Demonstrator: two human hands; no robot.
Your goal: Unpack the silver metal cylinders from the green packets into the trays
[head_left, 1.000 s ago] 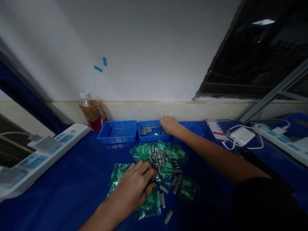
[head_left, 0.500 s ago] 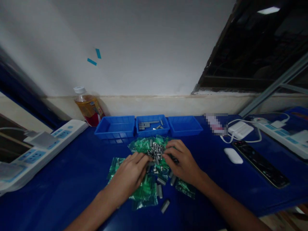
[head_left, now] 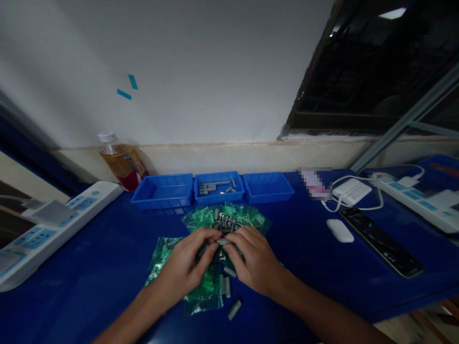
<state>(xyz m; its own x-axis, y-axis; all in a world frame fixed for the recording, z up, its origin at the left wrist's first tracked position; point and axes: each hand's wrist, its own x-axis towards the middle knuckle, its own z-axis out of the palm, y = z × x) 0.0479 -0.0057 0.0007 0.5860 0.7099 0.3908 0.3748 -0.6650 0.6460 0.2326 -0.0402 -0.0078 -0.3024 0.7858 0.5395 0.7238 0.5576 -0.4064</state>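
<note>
My left hand point(head_left: 184, 265) and my right hand point(head_left: 253, 260) meet over a pile of small grey metal pieces point(head_left: 225, 222) lying on green plastic bags point(head_left: 204, 291). Their fingertips pinch together on one small metal piece point(head_left: 223, 241) between them. Loose metal pieces point(head_left: 234, 308) lie near my wrists. Three blue trays stand in a row behind the pile: the left tray point(head_left: 162, 191), the middle tray point(head_left: 218, 188) with a few metal pieces in it, and the right tray point(head_left: 268, 187).
A drink bottle point(head_left: 121, 162) stands at the wall on the left. A white power strip point(head_left: 53, 224) lies at the left edge. To the right lie a white charger with cable point(head_left: 349, 192), a small white case point(head_left: 340, 230), a black remote point(head_left: 382, 241) and another power strip point(head_left: 419, 200).
My right hand came back from the middle tray to the pile, then both hands drew closer to me and closed their fingertips on one metal piece.
</note>
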